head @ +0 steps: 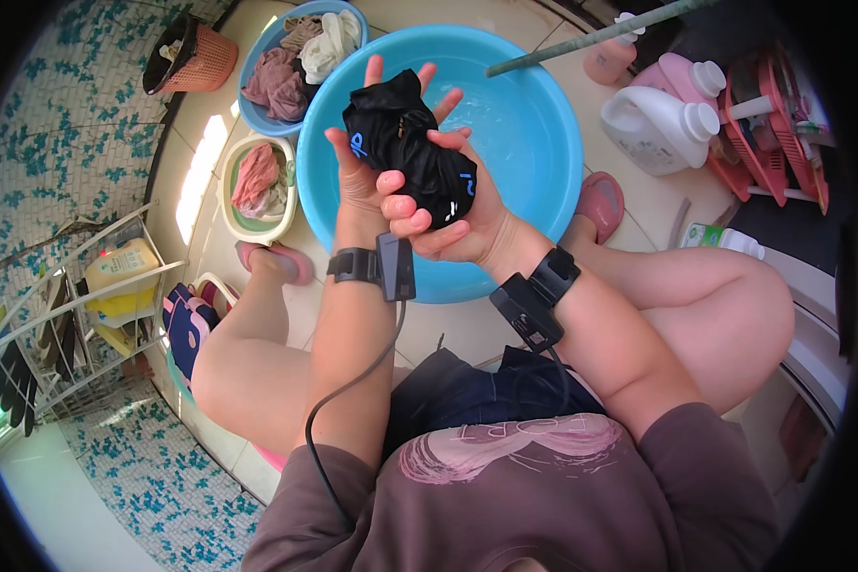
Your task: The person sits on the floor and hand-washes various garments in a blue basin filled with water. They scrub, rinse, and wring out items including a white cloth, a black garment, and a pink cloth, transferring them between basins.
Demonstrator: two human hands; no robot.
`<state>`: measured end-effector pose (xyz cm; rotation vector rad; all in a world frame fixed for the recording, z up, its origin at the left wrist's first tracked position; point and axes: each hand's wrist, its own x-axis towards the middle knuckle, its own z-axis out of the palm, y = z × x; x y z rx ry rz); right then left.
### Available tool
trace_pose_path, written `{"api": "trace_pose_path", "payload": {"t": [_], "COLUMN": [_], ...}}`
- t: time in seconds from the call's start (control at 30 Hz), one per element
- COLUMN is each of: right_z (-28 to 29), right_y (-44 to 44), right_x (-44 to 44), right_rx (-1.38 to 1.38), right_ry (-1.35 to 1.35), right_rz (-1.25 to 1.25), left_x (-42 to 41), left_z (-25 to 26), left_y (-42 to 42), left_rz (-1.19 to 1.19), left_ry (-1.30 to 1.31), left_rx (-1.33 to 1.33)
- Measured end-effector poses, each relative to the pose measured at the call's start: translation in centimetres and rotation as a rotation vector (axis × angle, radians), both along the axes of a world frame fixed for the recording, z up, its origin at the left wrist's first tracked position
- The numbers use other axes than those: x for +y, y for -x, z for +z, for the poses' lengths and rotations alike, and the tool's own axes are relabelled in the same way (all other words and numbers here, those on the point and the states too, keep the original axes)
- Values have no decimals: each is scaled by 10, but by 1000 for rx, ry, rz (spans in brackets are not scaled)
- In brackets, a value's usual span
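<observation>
A bunched wet black cloth garment (407, 143) with small blue and white marks is held above a large blue plastic basin (572, 164). One end of it lies in the upturned palm of my left hand (359, 175), whose thumb and fingers are spread around it. My right hand (487, 218) grips the other end, its fingers curled over the cloth. Below both hands, clear water (515, 129) stands in the basin. Much of my left palm is hidden under the fabric.
A smaller blue basin (249, 114) of clothes and a cream basin (230, 222) with pink cloth stand left. A green pole (600, 41) crosses the big basin's rim. Detergent jugs (651, 132) and a pink rack (758, 154) are right, a wire rack (114, 289) left.
</observation>
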<state>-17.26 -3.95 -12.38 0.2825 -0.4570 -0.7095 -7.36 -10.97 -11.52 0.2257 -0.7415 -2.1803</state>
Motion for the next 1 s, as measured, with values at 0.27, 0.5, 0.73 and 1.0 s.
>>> {"api": "trace_pose_path", "payload": {"t": [0.27,0.5,0.73,1.0], "right_z": [25,17,-29,-118], "right_y": [1,6,-27,-46], "right_x": [1,-2,15,32], "right_rx": [27,580,1684,2430], "right_ry": [-20,-94,71,922], "right_rz": [-14,35,38,160], "left_x": [-43,-26,-14,24], "left_z": [83,29,-19,-82], "left_y": [-36,-16,-9,-2], "left_rz": [-140,35,-100,-260], "left_ry": [542,-172,547,763], "left_rx": [-683,-876,-1683,-2069]}}
